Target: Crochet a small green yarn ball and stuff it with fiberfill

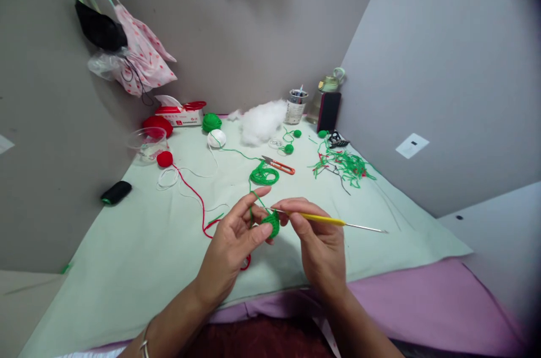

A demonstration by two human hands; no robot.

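Hook (323, 219) at the edge of a green crochet piece (273, 226)

Near the centre of the frame, the left hand (228, 245) pinches the green crochet piece between thumb and fingers, a green strand (257, 198) running over the raised index finger. The right hand (323, 248) has its fingers closed round the hook's yellow handle, one tip at the piece's edge. A stitch appears to be in hand; the move calls for a taut strand and steady pinch. Just above, a green yarn coil (258, 176) lies on the worktop (160, 256) near orange snips (279, 166). Farther up, a tissue box (186, 118) at left and a cup (295, 112) right of centre bear print too small to read.
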